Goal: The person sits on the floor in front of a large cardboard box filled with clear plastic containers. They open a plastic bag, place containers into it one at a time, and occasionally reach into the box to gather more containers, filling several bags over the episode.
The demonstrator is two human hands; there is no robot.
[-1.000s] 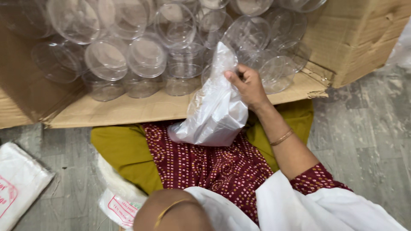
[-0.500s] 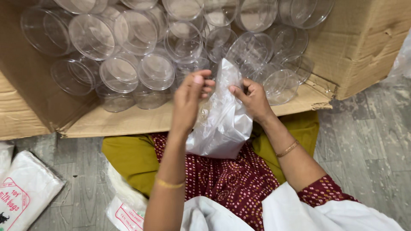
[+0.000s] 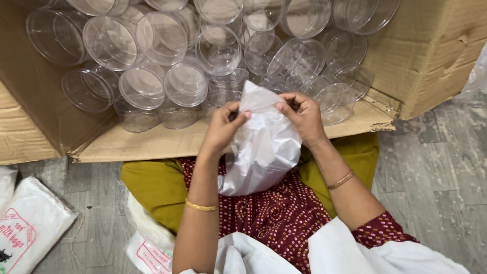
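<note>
A thin translucent plastic bag (image 3: 264,147) hangs over my lap, held up by both hands at its top edge. My left hand (image 3: 223,127) pinches the bag's left upper corner with thumb and fingers. My right hand (image 3: 303,116) grips the right upper corner. Both wrists wear thin gold bangles. Just beyond the hands lies an open cardboard box (image 3: 431,56) tipped on its side, filled with several clear round plastic containers (image 3: 185,83) stacked and jumbled together.
A packet of white bags (image 3: 30,223) with red print lies on the grey plank floor at the left. Another such packet (image 3: 152,248) sits by my left knee. The box's lower flap (image 3: 147,144) rests against my legs.
My left hand came up from below and took hold of the bag's top edge beside the right hand. The view shifted slightly, bringing the box closer.
</note>
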